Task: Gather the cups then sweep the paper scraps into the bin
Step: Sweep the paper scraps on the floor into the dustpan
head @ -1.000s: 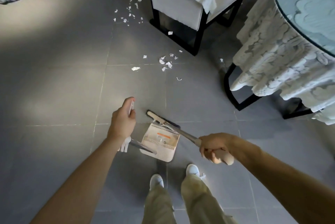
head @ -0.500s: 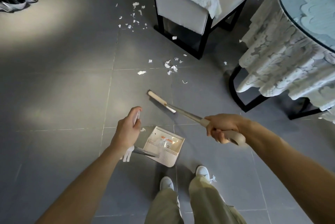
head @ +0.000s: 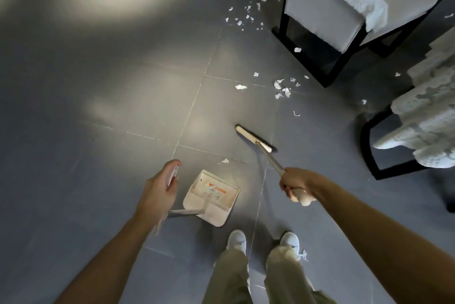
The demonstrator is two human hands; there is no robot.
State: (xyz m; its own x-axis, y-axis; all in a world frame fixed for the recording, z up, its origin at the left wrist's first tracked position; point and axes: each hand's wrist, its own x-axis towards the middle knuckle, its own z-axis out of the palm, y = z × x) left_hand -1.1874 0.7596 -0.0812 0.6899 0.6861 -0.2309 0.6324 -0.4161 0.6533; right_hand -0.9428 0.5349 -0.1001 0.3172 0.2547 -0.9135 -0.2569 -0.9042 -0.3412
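paper scraps (head: 282, 88): scattered over the floor (head: 110, 96). The nearest bunch is just beyond the broom head, and a second bunch (head: 246, 11) is further off beside the chair (head: 327, 5). One stray scrap (head: 224, 161) is seen just ahead of the dustpan.
broom (head: 254, 138): the head is set low at the floor, short of the near bunch and not touching it.
broom axis: the head's long axis runs near-right to far-left, nearly in line with the handle as seen from above. Its broad side is turned toward the near bunch.
right grip (head: 296, 184): closed round the pale upper end of the broom handle.
dustpan (head: 213, 196): held low just ahead of the feet, on the near-left side of the broom head. Whether it's touching down, or which way the mouth faces, can't be told.
left grip (head: 160, 190): wrapped round the top of the dustpan's long handle.
step in hand: judged to be the reach-out before a pull stroke. No cups are seen.
done well: the head should be carried past the near bunch, kept flat, then drawn back in short light strokes so nothing gets flicked under the chair.
further out: a lace cloth (head: 433, 116) is draped at the right.
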